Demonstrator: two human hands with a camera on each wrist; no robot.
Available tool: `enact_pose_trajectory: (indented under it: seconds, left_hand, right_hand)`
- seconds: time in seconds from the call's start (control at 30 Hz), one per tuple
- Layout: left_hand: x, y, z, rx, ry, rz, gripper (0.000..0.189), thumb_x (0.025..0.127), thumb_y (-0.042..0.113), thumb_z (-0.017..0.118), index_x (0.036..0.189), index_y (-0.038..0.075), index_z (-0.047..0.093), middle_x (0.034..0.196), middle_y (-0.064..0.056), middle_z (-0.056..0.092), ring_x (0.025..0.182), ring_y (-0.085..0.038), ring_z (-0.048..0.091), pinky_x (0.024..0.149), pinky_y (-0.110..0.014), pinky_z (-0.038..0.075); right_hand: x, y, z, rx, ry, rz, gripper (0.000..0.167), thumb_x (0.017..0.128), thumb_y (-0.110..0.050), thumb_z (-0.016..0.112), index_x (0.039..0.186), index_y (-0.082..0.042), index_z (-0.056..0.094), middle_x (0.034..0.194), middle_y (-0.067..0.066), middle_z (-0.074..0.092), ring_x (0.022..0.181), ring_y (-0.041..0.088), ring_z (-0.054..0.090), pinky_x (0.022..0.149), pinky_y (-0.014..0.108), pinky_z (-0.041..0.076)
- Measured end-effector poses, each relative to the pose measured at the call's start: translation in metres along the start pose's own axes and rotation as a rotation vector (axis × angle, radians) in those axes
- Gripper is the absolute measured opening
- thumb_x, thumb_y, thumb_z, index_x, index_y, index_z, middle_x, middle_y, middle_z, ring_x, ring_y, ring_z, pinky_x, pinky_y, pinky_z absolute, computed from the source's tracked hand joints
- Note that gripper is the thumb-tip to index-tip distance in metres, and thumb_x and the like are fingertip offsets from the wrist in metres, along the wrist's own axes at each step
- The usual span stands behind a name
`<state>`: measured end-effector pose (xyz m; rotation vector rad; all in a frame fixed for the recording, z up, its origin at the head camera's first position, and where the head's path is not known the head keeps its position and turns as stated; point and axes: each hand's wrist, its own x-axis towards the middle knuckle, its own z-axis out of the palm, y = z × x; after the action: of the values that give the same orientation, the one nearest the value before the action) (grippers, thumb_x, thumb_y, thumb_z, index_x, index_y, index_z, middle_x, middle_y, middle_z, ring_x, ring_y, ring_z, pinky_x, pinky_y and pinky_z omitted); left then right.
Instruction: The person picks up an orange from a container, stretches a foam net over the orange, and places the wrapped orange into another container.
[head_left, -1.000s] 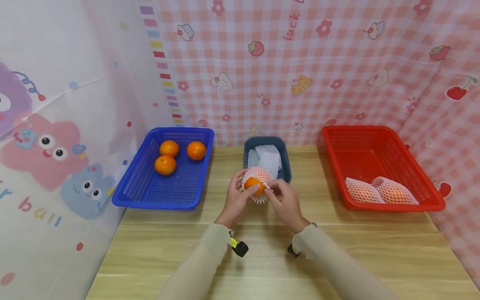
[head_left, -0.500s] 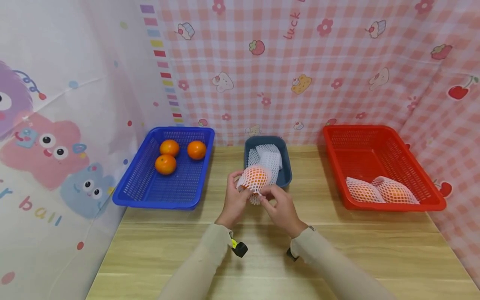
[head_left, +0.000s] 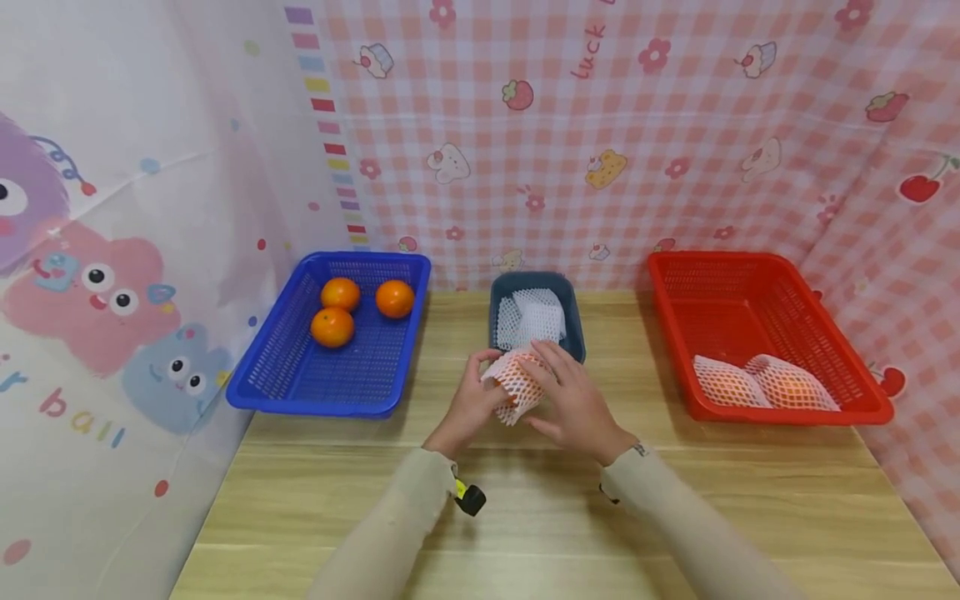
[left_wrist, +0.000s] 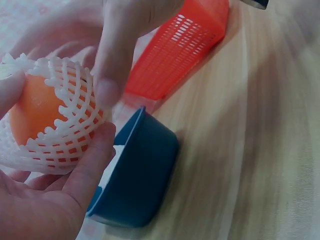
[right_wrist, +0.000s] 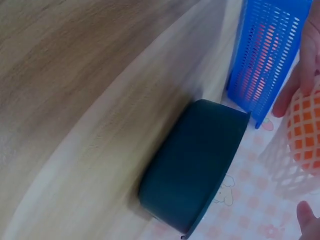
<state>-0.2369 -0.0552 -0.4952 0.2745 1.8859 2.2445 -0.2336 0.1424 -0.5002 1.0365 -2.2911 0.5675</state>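
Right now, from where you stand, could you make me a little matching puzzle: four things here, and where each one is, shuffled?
1. Three bare oranges
2. Two net-covered fruits
3. Loose white nets
4. Partly covered orange

A. Inside the red basket
B. Held in the left hand
C. Inside the blue basket
D. Inside the dark tub

Pairs: 1-C, 2-A, 3-D, 4-B

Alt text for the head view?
A person's left hand holds a round orange fruit in white foam netting, right hand against it, over a wooden table. Behind: dark teal plastic bin of white nets; left, blue plastic basket with three bare oranges; right, red plastic basket with two netted fruits.
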Motion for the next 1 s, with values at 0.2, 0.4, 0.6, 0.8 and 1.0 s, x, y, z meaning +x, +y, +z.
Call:
enact_pose_trajectory:
  seconds: [0.2, 0.4, 0.6, 0.8, 1.0]
  left_hand:
    - [-0.003, -0.002, 0.004, 0.049, -0.043, 0.008, 0.069, 0.081, -0.002, 0.058, 0.142, 0.004, 0.028, 0.125, -0.022, 0.051, 0.102, -0.023, 0.058, 0.079, -0.029, 0.050]
    - [-0.009, 0.008, 0.008, 0.076, -0.065, 0.008, 0.069, 0.081, -0.002, 0.057, 0.144, 0.003, 0.027, 0.130, -0.025, 0.048, 0.106, -0.026, 0.056, 0.081, -0.030, 0.049]
    - [-0.008, 0.020, 0.001, 0.191, -0.081, -0.025, 0.073, 0.088, 0.012, 0.065, 0.149, 0.009, 0.026, 0.141, -0.021, 0.043, 0.113, -0.031, 0.055, 0.086, -0.038, 0.051]
    - [0.003, 0.031, -0.026, 0.289, 0.040, 0.134, 0.064, 0.087, 0.014, 0.072, 0.143, 0.008, 0.041, 0.140, -0.016, 0.048, 0.121, -0.037, 0.051, 0.094, -0.045, 0.048]
    - [0.008, 0.054, -0.066, 0.522, 0.227, 0.283, 0.049, 0.085, 0.010, 0.075, 0.130, 0.004, 0.055, 0.129, -0.014, 0.056, 0.118, -0.031, 0.052, 0.096, -0.050, 0.045]
  right_hand:
    - [-0.001, -0.001, 0.004, 0.033, -0.037, 0.013, 0.101, 0.060, -0.024, 0.093, 0.145, -0.012, 0.040, 0.152, 0.017, 0.031, 0.135, 0.037, 0.034, 0.105, 0.055, 0.035]
    - [-0.003, -0.004, 0.006, 0.087, -0.044, 0.055, 0.094, 0.065, -0.020, 0.091, 0.143, -0.012, 0.040, 0.148, 0.016, 0.034, 0.130, 0.035, 0.040, 0.100, 0.051, 0.042]
    - [-0.006, -0.004, 0.007, 0.134, -0.024, 0.124, 0.090, 0.065, -0.015, 0.090, 0.141, -0.011, 0.042, 0.143, 0.017, 0.038, 0.125, 0.035, 0.042, 0.094, 0.049, 0.048]
    - [-0.014, 0.004, 0.002, 0.139, -0.022, 0.183, 0.090, 0.066, -0.014, 0.090, 0.142, -0.014, 0.042, 0.145, 0.015, 0.037, 0.124, 0.035, 0.044, 0.089, 0.047, 0.051]
    - [-0.021, 0.009, -0.001, 0.128, -0.027, 0.195, 0.090, 0.065, -0.014, 0.091, 0.141, -0.013, 0.043, 0.145, 0.015, 0.037, 0.126, 0.036, 0.043, 0.093, 0.048, 0.048]
